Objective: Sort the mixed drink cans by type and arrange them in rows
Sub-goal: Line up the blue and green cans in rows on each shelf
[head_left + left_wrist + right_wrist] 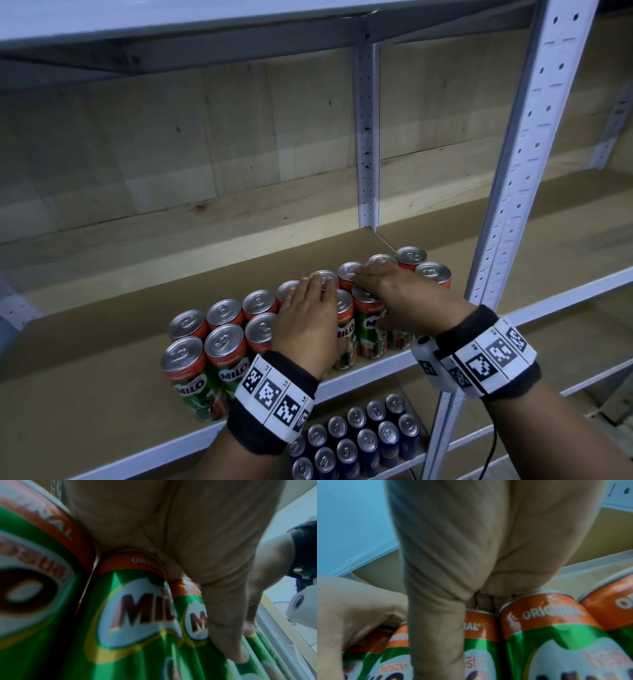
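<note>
Left hand (306, 323) flat on Milo cans (224, 346), right hand (400, 301) beside it

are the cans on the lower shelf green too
No, the lower cans are dark blue; the green Milo cans stand above them.

The left hand (308, 325) and right hand (407, 298) are bare. The left wristband (253, 435) and the right wristband (469, 323) are thick black fabric. Each is wrapped by a white strip (274, 397) printed with black square fiducial markers and small labels. A rounded white camera housing (424, 359) with a dark round lens sits against the right wristband, and a thin black cable (492, 445) hangs below it.
</note>
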